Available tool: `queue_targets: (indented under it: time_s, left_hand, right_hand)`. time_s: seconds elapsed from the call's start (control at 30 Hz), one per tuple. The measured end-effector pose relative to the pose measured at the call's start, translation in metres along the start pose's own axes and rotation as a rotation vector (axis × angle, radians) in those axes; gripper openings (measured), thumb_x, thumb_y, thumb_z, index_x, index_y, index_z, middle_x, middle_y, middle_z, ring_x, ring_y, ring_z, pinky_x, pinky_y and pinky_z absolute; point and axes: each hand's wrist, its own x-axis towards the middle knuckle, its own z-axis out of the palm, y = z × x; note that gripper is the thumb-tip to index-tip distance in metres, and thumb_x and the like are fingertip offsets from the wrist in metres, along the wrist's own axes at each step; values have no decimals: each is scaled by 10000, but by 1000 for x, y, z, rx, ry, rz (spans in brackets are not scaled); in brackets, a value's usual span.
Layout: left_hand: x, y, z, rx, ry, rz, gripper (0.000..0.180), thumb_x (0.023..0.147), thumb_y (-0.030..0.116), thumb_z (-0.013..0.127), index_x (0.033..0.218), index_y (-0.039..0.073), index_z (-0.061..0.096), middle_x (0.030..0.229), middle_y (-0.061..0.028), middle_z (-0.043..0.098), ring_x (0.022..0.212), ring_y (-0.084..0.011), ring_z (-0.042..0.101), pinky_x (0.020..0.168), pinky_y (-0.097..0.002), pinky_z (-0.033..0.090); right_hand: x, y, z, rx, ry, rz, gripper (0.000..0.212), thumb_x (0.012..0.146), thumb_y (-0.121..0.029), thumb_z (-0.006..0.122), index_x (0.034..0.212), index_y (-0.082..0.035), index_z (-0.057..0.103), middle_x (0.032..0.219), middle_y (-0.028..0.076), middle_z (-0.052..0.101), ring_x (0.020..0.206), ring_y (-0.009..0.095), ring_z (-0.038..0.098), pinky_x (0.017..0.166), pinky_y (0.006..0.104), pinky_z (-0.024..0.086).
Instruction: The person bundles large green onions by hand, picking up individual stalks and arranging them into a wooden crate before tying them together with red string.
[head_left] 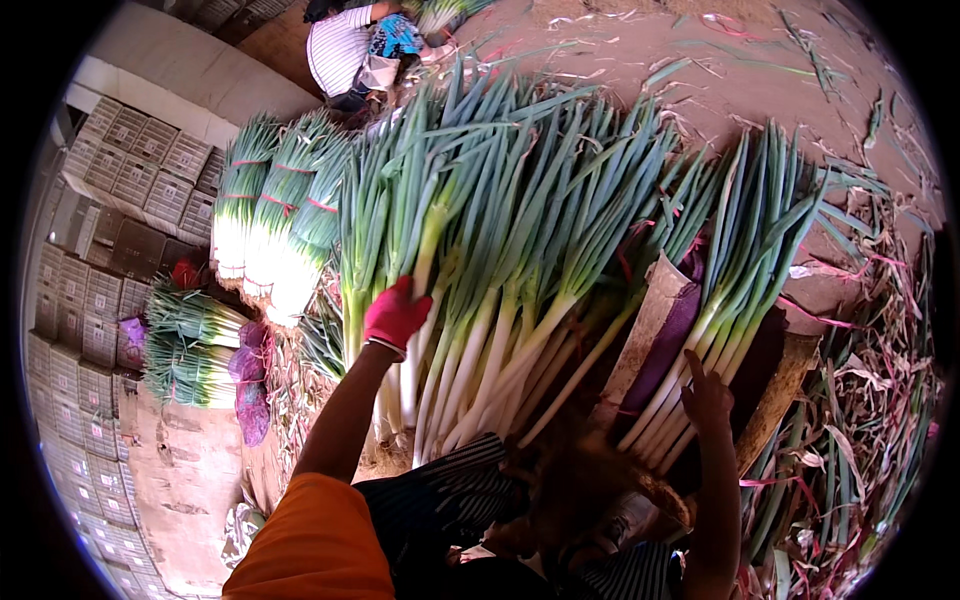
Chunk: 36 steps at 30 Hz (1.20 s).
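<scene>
Holding on at the left side of the heap, with the red-gloved left hand [397, 315] apparently curled round a thick stalk among the long green onions [530, 230], near the change from white to green. Over to the right, stretching a bare index finger from the right hand [708, 392] across the white ends of a separate bundle [720, 310]; cannot tell touching from hovering, nor make out the state of that grip beyond the one straight finger. Lies aslant, that bundle, between a left board [648, 310] with purple cloth [672, 335] along it and a right board [785, 390], leaves to the far side, white ends near.

Looks like gathering: picking from the heap, building up between the boards. Seems to call next for a firm hold low on the stalk, a clean pull free of tangled leaves, then a level lay-in beside the others. Over on the far left, banded bunches [275, 200] upright; on the right, loose leaf litter [850, 430]; at the far edge, a co-worker [338, 55] in stripes, bent low.
</scene>
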Motion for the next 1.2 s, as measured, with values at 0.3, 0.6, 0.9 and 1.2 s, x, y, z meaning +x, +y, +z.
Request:
queue_targets:
  time_s: [0.3, 0.6, 0.9, 1.2]
  left_hand:
    - [29, 121, -71, -1253, -351, -395, 105, 824, 196, 620, 881, 126, 566, 645, 0, 547, 449, -109, 478, 378, -265, 391]
    - [21, 265, -73, -1397, -348, -154, 274, 896, 277, 553, 1072, 67, 562, 676, 32, 521, 471, -50, 456, 394, -200, 379]
    - [-101, 283, 236, -717, -447, 85, 328, 817, 279, 603, 1025, 39, 521, 855, -205, 633, 762, -357, 635, 636, -427, 512]
    - [-123, 294, 167, -342, -787, 292, 360, 810, 297, 578, 1021, 14, 506, 949, -231, 601, 901, -402, 571, 758, -474, 451]
  right_hand:
    - [0, 12, 9, 34, 118, 4, 670, 757, -244, 598, 1371, -318, 340, 896, 180, 567, 726, 331, 621, 599, 435, 516]
    - [-1, 9, -6, 88, -78, 77, 662, 835, -259, 547, 1409, -389, 242, 1019, 155, 555, 902, 297, 606, 747, 404, 496]
    - [3, -22, -12, 33, -108, 37, 660, 836, -267, 556, 1408, -376, 244, 999, 154, 550, 883, 296, 610, 737, 409, 499]
    - [2, 7, 5, 95, -22, 94, 635, 804, -234, 571, 1366, -379, 314, 935, 166, 574, 841, 319, 621, 684, 440, 501]
